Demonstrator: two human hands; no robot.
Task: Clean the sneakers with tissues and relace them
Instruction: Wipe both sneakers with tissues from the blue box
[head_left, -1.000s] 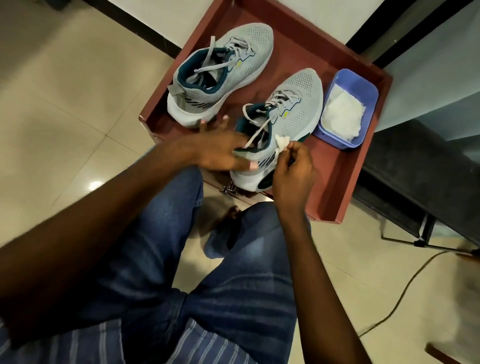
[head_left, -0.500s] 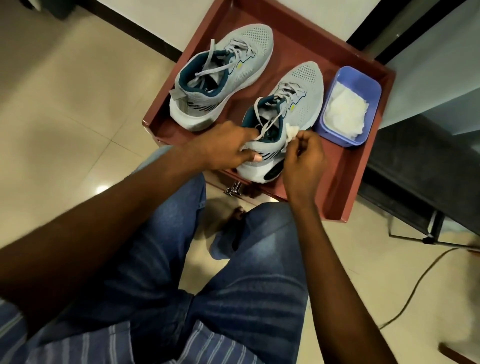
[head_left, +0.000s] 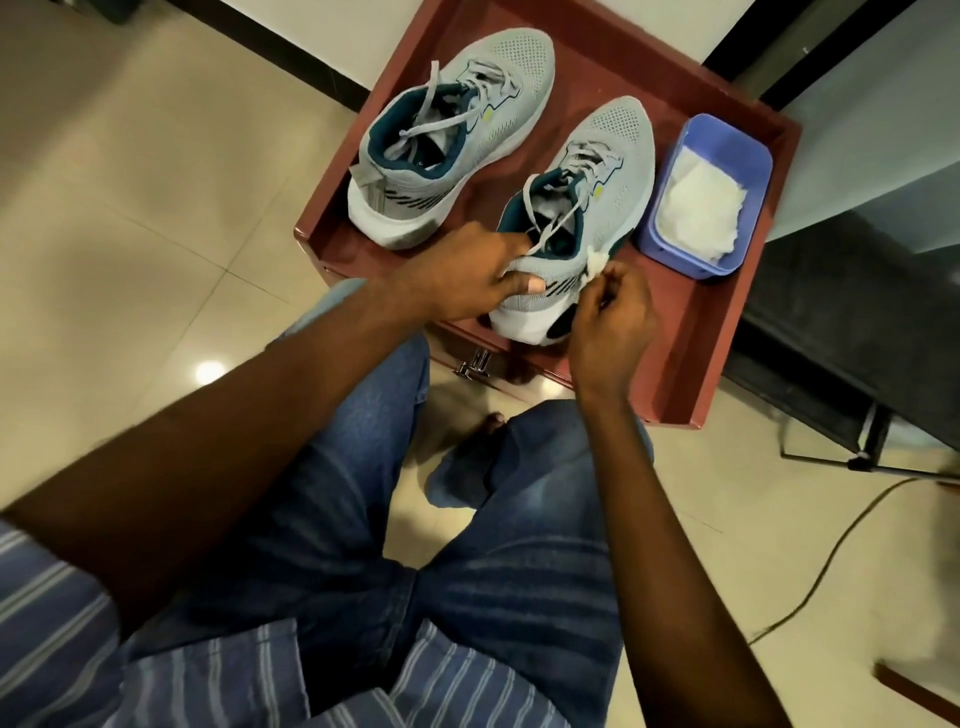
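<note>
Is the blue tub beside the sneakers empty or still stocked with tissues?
Stocked. The blue tub holds a white heap of tissues covering most of its floor; how many cannot be told.

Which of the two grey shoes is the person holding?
The grey mesh sneaker next to the purple plastic tub. The left hand grips its heel while the right hand pinches a white tissue against its side. The other grey sneaker sits untouched.

Red tray (head_left: 696, 332) — two sneakers (head_left: 457, 150), tissue tub (head_left: 670, 249)
</note>
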